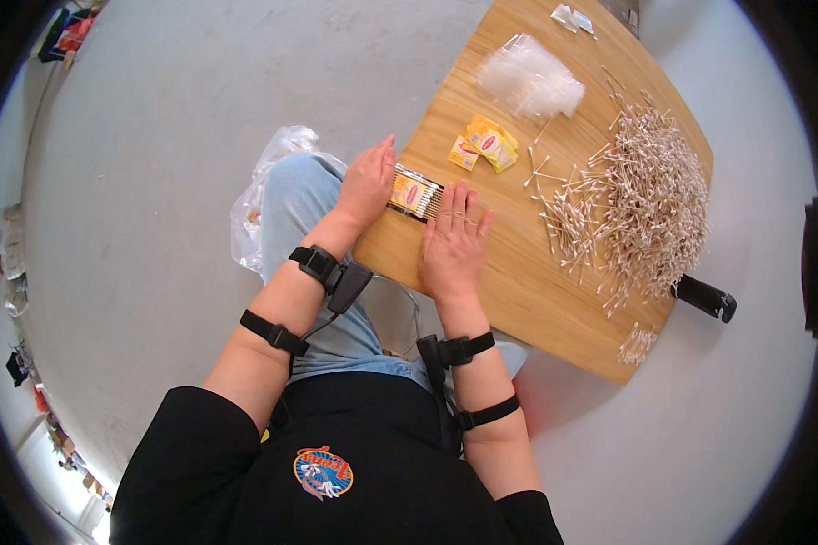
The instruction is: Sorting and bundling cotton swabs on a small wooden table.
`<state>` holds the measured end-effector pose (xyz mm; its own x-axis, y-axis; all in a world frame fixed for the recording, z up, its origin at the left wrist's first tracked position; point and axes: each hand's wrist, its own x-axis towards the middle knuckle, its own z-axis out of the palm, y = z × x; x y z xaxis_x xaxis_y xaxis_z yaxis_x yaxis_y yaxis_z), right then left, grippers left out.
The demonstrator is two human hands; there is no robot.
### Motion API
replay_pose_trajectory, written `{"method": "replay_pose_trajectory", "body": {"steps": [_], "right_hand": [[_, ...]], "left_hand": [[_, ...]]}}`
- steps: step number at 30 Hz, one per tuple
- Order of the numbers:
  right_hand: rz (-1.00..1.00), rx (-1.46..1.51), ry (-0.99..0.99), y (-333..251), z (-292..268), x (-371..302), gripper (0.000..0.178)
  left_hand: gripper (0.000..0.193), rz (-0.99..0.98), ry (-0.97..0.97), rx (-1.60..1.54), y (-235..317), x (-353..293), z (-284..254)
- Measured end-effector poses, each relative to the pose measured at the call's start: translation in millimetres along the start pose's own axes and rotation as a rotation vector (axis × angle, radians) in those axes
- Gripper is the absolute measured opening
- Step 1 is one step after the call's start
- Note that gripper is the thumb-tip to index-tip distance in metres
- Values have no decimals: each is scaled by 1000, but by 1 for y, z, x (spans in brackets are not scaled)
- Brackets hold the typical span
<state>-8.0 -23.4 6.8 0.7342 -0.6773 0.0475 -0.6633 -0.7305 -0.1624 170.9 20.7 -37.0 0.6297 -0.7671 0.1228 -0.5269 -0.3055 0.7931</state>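
Observation:
A flat row of cotton swabs lies near the left edge of the wooden table, with a yellow card on top of it. Dark strips show along two sides of the row. My left hand stands on edge against the left end of the row, its fingers stretched out and close together. On the other end rests my right hand, palm down, fingers straight and flat, hiding part of the swabs. Just beyond, several loose yellow cards lie in an overlapping pile.
A large heap of loose cotton swabs covers the table's right side. Clear plastic bags lie at the far side of the wooden table. A black cylindrical object juts past the right edge. A plastic bag sits beside my left knee.

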Motion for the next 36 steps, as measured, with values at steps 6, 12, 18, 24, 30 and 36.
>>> {"method": "replay_pose_trajectory", "body": {"steps": [6,12,18,24,30,36], "right_hand": [[42,45,9,-12,2,1,64],[0,181,16,11,-6,-7,73],[-22,54,-85,5,-13,1,82],[-12,50,-93,2,-11,1,84],[-16,9,-136,-8,-8,5,85],[7,8,-138,-24,-3,11,86]], "left_hand": [[40,-31,-12,-18,-3,0,0],[40,-376,-14,-566,-9,12,-20],[37,-492,-45,-551,8,17,-20],[36,-423,-31,-450,6,14,-12],[34,-378,-30,-482,3,14,-8],[35,-366,9,-514,2,15,-4]]}}
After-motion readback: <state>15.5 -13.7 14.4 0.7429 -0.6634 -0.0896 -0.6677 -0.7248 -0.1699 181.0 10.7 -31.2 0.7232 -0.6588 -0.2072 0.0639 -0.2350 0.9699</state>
